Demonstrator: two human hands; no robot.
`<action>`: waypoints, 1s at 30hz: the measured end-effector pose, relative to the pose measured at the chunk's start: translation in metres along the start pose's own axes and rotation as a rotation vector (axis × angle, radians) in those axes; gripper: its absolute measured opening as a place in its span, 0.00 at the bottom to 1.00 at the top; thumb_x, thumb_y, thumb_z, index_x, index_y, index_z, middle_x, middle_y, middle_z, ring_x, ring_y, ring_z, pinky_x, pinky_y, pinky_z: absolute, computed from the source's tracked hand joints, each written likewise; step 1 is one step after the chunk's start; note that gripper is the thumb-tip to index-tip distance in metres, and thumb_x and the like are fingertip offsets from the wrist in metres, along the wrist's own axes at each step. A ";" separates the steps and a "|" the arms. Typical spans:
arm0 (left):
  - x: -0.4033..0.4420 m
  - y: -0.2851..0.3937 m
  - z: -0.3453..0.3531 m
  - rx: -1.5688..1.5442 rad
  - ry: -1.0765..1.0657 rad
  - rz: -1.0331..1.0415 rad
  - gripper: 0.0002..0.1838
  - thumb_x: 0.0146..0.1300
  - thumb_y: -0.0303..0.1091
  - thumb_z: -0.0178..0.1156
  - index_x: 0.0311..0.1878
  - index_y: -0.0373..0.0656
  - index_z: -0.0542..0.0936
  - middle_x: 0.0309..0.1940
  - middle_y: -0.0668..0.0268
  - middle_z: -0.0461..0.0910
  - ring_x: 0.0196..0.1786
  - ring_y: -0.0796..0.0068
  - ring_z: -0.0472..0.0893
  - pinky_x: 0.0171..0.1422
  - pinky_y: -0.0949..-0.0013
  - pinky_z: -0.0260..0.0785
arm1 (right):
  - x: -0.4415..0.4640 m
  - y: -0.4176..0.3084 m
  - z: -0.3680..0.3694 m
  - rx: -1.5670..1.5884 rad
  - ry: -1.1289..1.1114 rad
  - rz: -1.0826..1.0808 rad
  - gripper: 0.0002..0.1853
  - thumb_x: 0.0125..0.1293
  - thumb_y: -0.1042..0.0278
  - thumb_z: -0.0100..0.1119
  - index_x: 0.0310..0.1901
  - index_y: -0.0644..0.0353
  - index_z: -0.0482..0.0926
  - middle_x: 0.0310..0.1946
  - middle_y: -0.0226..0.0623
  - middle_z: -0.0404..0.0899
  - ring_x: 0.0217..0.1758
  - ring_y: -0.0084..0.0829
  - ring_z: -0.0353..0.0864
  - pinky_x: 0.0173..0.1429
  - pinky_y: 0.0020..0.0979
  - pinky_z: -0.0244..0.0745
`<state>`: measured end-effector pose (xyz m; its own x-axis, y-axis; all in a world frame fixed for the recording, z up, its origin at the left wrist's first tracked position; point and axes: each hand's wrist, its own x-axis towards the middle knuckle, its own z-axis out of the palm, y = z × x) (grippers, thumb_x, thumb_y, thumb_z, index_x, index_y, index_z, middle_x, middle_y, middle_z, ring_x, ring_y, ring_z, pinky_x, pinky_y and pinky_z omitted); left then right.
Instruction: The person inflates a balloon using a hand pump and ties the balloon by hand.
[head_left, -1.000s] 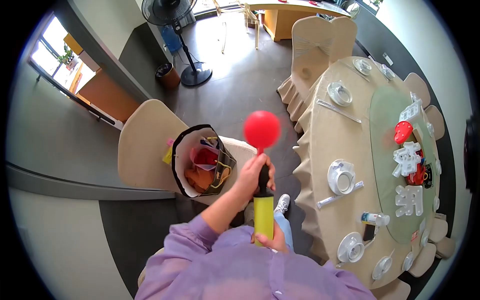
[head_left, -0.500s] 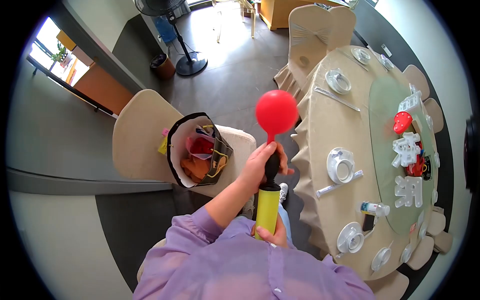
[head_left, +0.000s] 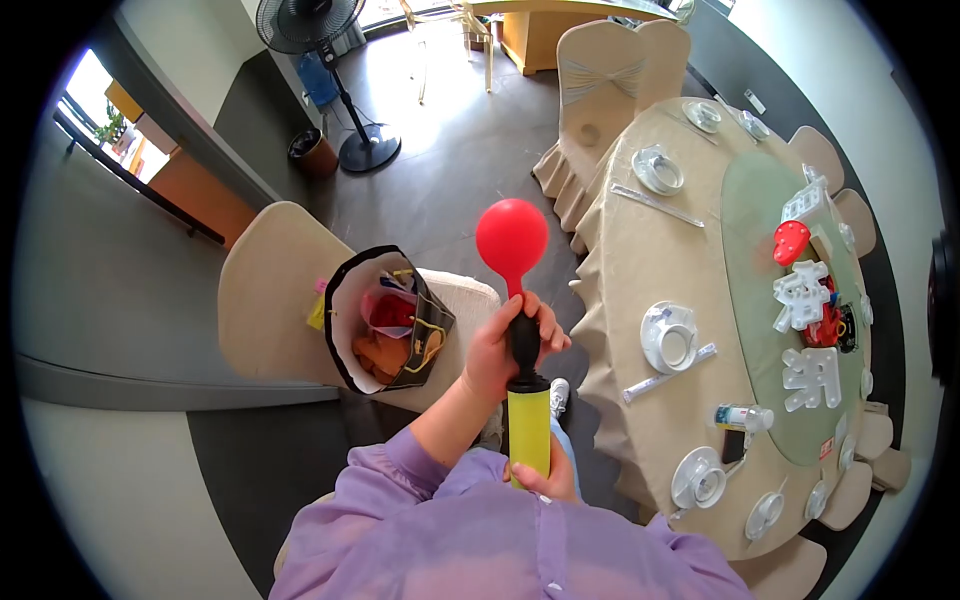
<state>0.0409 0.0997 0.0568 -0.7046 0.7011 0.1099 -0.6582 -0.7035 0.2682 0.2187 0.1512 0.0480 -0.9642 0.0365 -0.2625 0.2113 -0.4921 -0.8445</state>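
A small, partly inflated red balloon [head_left: 511, 238] stands upright on the black nozzle end of a hand balloon pump [head_left: 529, 425] with a yellow barrel. My left hand [head_left: 492, 352] is closed around the black end, with the thumb against the balloon's neck. Lower down, close to the purple shirt, my right hand [head_left: 552, 474] grips the yellow barrel. The pump's bottom end is hidden by the shirt.
To the left, a black-edged bag [head_left: 338, 330] holding red and orange items sits on a beige chair [head_left: 265, 290]. A round table [head_left: 625, 270] on the right bears wrapped dishes, a bottle [head_left: 742, 417] and white letter shapes [head_left: 812, 378]. A fan [head_left: 370, 148] stands ahead.
The balloon looks slightly smaller and sits further left and lower in view. My left hand has shifted left and down with it. The whole view has moved a little.
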 end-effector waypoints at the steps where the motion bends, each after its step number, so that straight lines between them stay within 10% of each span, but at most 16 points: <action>1: 0.002 0.000 0.003 0.061 0.015 0.034 0.12 0.66 0.41 0.37 0.32 0.46 0.64 0.25 0.63 0.69 0.30 0.66 0.73 0.48 0.61 0.66 | 0.000 0.000 -0.002 -0.001 0.001 -0.008 0.22 0.53 0.71 0.58 0.48 0.65 0.62 0.30 0.34 0.72 0.31 0.22 0.73 0.35 0.23 0.68; 13: 0.010 -0.005 0.009 0.240 0.043 -0.043 0.13 0.62 0.43 0.42 0.36 0.44 0.67 0.22 0.61 0.71 0.22 0.68 0.72 0.44 0.60 0.64 | 0.003 0.001 -0.011 0.023 -0.047 0.017 0.24 0.55 0.72 0.58 0.52 0.63 0.61 0.33 0.33 0.73 0.33 0.19 0.73 0.36 0.21 0.68; 16: -0.014 -0.022 0.006 0.128 0.091 -0.273 0.11 0.62 0.41 0.45 0.38 0.44 0.67 0.21 0.63 0.68 0.17 0.71 0.68 0.26 0.68 0.63 | 0.005 -0.011 -0.022 0.052 -0.320 0.294 0.22 0.57 0.70 0.58 0.51 0.64 0.64 0.38 0.34 0.74 0.39 0.20 0.74 0.42 0.22 0.69; 18: -0.032 -0.029 -0.014 0.078 0.209 -0.250 0.10 0.62 0.40 0.43 0.38 0.44 0.67 0.22 0.63 0.68 0.17 0.72 0.68 0.24 0.69 0.61 | 0.016 -0.035 -0.040 -0.503 -0.657 0.393 0.17 0.58 0.66 0.57 0.47 0.65 0.69 0.38 0.32 0.75 0.42 0.20 0.74 0.46 0.23 0.69; 22: -0.038 -0.016 -0.007 0.083 0.209 -0.171 0.11 0.63 0.40 0.42 0.39 0.43 0.65 0.23 0.62 0.68 0.20 0.72 0.70 0.23 0.72 0.64 | 0.063 -0.053 -0.065 -0.331 -0.020 0.103 0.15 0.65 0.61 0.48 0.43 0.65 0.74 0.32 0.29 0.76 0.36 0.17 0.72 0.41 0.22 0.69; 30: -0.043 -0.004 0.006 0.251 0.286 -0.180 0.13 0.64 0.39 0.39 0.40 0.39 0.64 0.24 0.60 0.70 0.22 0.70 0.72 0.27 0.71 0.67 | 0.107 -0.070 -0.007 0.032 0.033 0.189 0.15 0.63 0.61 0.51 0.44 0.64 0.74 0.17 0.27 0.71 0.09 0.18 0.65 0.12 0.18 0.64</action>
<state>0.0756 0.0728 0.0570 -0.6526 0.7248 -0.2208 -0.7174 -0.4974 0.4877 0.1023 0.1960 0.0758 -0.9020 -0.0306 -0.4307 0.3823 -0.5202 -0.7637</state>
